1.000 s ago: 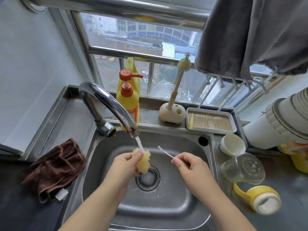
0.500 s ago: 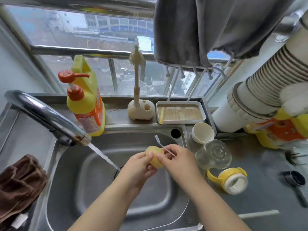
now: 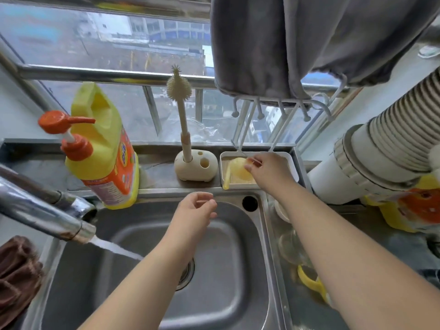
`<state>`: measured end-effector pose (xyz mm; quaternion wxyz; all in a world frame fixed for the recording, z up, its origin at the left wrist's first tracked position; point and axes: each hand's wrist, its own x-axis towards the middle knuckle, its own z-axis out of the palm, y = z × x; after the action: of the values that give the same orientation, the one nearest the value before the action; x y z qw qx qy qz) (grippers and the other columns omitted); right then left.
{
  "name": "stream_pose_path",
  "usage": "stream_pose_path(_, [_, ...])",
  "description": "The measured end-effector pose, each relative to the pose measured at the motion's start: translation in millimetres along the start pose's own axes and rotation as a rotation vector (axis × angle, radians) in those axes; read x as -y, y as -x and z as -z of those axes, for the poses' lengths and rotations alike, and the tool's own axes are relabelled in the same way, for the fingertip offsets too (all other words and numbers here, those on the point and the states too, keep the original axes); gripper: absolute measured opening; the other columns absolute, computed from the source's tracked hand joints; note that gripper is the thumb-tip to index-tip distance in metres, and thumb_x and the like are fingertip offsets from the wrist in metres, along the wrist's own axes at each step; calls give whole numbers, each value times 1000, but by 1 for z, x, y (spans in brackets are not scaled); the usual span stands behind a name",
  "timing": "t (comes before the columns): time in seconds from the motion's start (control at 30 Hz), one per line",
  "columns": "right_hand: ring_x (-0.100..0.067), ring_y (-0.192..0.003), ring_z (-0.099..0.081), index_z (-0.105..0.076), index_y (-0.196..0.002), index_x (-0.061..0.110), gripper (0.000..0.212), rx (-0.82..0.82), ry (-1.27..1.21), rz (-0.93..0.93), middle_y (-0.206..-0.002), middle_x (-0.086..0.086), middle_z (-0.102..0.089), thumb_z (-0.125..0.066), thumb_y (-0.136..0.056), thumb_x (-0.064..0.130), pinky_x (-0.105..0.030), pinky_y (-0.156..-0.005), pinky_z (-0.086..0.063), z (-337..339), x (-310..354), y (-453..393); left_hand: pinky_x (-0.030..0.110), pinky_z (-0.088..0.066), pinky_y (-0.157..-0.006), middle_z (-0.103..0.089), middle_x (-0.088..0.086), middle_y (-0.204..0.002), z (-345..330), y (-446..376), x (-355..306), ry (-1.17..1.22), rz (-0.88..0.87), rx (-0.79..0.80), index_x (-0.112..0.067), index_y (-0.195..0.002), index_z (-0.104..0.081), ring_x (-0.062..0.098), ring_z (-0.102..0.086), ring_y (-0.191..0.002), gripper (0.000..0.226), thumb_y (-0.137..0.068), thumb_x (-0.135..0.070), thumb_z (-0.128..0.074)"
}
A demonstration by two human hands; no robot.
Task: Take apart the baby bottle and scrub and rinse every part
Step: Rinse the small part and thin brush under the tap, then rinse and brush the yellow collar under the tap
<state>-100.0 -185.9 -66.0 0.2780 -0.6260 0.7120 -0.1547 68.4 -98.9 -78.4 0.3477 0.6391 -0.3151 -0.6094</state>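
My right hand point(image 3: 266, 171) reaches over the white drying tray point(image 3: 292, 164) on the window ledge and holds the soft yellow nipple point(image 3: 239, 171) down inside it. A yellow straw-like piece point(image 3: 227, 178) lies along the tray's left side. My left hand point(image 3: 196, 210) hovers over the back of the steel sink point(image 3: 221, 298), thumb close to forefinger; a thin pale line shows in that gap, and I cannot tell whether it is the thin brush. The clear bottle body point(image 3: 291, 246) and yellow handled collar point(image 3: 309, 282) lie on the counter, partly hidden by my right arm.
The faucet point(image 3: 45, 211) runs a stream of water point(image 3: 114, 248) into the sink. A yellow detergent pump bottle point(image 3: 104, 151) and a bottle brush point(image 3: 181, 110) in its stand point(image 3: 195, 167) sit on the ledge. Brown cloth point(image 3: 16, 277) at left, grey towel point(image 3: 297, 44) overhead, ribbed duct point(image 3: 385, 148) at right.
The nipple left the water stream and passed from my left hand to my right, which carried it up into the drying tray. My left hand stayed over the sink.
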Motion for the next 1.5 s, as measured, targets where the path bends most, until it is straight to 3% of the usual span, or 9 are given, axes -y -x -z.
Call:
stream_pose_path(0.27, [-21,-105,-59,-64,-119,16,32,52,16,-21,-112,-5,-67,-61,-89,26,-31,-90,-44,-25,-8,-12,37,-50,-86,-66,-1,-96,10,-4,15,-104,-2,-40,-23,-97,-60,13,-66,-80,10,-92,-15,-57])
stream_pose_path(0.53, [-14,-98,-55,-52,-120,23,38,42,41,-7,-92,9,-53,-57,-88,43,-29,-83,-43,16,-10,41,29,-47,-72,-66,-2,-84,-10,9,20,-172,-66,21,-22,-94,-61,14,-64,-76,10,-90,-13,-60])
stream_pose_path(0.67, [-13,-91,-53,-46,-108,25,25,63,-8,-92,-95,8,-54,-45,-94,45,-31,-78,-44,46,-37,102,23,-44,-62,-66,0,-88,-34,25,28,-303,-105,123,-25,-93,-61,13,-59,-75,10,-89,-16,-61])
stream_pose_path(0.8, [-11,-75,-52,-46,-95,25,16,18,-54,-220,-88,5,-55,-35,-99,36,-27,-56,-38,63,-78,160,14,-42,-56,-66,-2,-89,-64,43,42,-430,-151,260,-22,-97,-62,5,-57,-71,9,-89,-17,-62])
stream_pose_path(0.9, [-9,-70,-51,-46,-89,26,15,-31,-64,-276,-81,4,-56,-37,-99,34,-26,-57,-38,69,-103,203,7,-42,-56,-67,0,-89,-84,56,58,-474,-173,338,-19,-97,-62,6,-58,-72,11,-87,-13,-63])
stream_pose_path(1.1, [-16,-72,-55,-53,-86,22,12,-160,-151,-429,-74,7,-57,-47,-96,27,-25,-60,-40,57,-146,271,20,-48,-64,-66,-2,-84,-116,85,91,-602,-221,483,-25,-84,-62,10,-59,-68,20,-81,-5,-65])
stream_pose_path(1.33, [-4,-63,-51,-50,-76,27,20,-350,-256,-526,-65,9,-53,-50,-95,22,-16,-56,-37,35,-172,310,28,-44,-77,-56,-2,-103,-167,101,90,-832,-474,466,-22,-122,-49,15,-55,-85,37,-87,-21,-60])
stream_pose_path(1.43, [6,-61,-49,-48,-74,27,22,-349,-279,-519,-63,11,-52,-49,-95,21,-10,-53,-37,34,-173,316,28,-37,-79,-45,4,-129,-188,99,93,-912,-440,376,-17,-130,-39,24,-52,-102,44,-91,-30,-55])
stream_pose_path(1.5, [8,-65,-50,-48,-73,29,24,-359,-275,-515,-66,10,-55,-50,-95,20,-8,-54,-37,32,-176,319,30,-37,-75,-46,6,-129,-196,95,99,-957,-413,343,-14,-127,-39,28,-54,-103,43,-92,-33,-54])
